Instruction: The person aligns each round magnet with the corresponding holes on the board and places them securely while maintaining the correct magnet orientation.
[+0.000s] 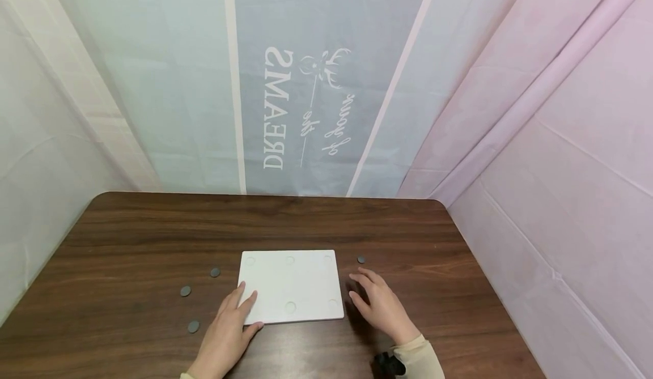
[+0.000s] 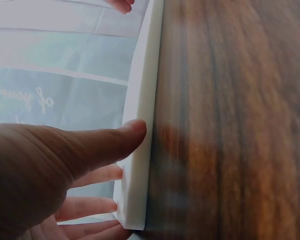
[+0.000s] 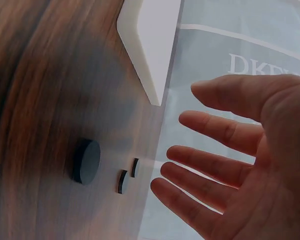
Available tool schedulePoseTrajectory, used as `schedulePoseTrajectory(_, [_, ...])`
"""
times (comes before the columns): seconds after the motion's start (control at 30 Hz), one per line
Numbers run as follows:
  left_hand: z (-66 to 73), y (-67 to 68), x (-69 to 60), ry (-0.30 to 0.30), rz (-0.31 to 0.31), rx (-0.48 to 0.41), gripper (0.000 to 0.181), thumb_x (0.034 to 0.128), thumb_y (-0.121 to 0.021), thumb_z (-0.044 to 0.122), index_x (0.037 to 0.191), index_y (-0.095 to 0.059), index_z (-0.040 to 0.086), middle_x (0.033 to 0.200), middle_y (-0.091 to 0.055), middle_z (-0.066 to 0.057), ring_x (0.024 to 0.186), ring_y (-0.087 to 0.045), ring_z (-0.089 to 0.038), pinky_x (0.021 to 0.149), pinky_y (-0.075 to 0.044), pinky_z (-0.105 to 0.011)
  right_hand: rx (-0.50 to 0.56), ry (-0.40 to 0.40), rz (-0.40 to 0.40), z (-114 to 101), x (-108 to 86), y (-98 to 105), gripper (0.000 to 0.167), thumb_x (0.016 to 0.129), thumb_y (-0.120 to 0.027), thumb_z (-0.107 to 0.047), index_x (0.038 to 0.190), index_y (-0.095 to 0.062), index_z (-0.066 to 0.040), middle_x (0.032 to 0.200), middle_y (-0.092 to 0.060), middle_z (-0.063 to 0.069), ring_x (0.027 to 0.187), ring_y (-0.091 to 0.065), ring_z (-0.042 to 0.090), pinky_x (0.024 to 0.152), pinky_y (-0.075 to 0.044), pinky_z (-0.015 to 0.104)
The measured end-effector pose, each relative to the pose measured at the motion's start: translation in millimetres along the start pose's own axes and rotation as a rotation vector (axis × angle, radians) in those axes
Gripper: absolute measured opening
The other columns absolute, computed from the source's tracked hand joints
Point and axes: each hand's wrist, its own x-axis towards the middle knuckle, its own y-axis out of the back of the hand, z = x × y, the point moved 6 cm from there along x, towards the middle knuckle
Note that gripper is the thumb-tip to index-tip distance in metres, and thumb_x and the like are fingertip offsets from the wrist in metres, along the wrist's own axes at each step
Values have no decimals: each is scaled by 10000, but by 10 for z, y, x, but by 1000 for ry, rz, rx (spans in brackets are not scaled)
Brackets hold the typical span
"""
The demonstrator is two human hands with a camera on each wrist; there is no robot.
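A white rectangular board (image 1: 298, 282) with several round recesses lies flat on the table. My left hand (image 1: 222, 332) holds its near left corner, thumb against the front edge, other fingers at the left edge and on top; the left wrist view shows the thumb (image 2: 105, 145) on the board's side (image 2: 142, 105). Just off the board's right edge, my right hand (image 1: 384, 309) has its fingers apart and holds nothing. A small dark disc (image 1: 361, 260) lies beyond those fingertips. In the right wrist view, the spread fingers of my right hand (image 3: 240, 150) are in front of the backdrop.
Left of the board lie three grey discs, one far (image 1: 215, 272), one in the middle (image 1: 186, 291) and one near (image 1: 194, 327). The right wrist view has a large-looking dark disc (image 3: 87, 161) and two smaller-looking ones. A lettered cloth (image 1: 306, 113) hangs behind the brown table (image 1: 153, 226).
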Motion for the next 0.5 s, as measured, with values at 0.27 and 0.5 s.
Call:
schedulePoseTrajectory(0.27, [0, -11, -10, 23, -4, 2, 553, 759, -806, 166, 1240, -616, -29, 1417, -431, -285, 1265, -443, -447, 897, -484, -569, -8, -18, -10, 43, 41, -40, 325, 874, -690, -135, 1173, -644, -15, 1277, -573, 208, 1155, -578, 364, 874, -523, 486])
schedulePoseTrajectory(0.5, [-7, -10, -28, 28, -6, -6, 545, 766, -799, 151, 1243, -611, -35, 1420, -423, -289, 1273, -431, -460, 915, -469, -582, -40, -51, 5, 151, 78, -118, 375, 861, -695, -99, 1208, -620, 24, 1273, -565, 230, 1154, -561, 395, 893, -513, 500])
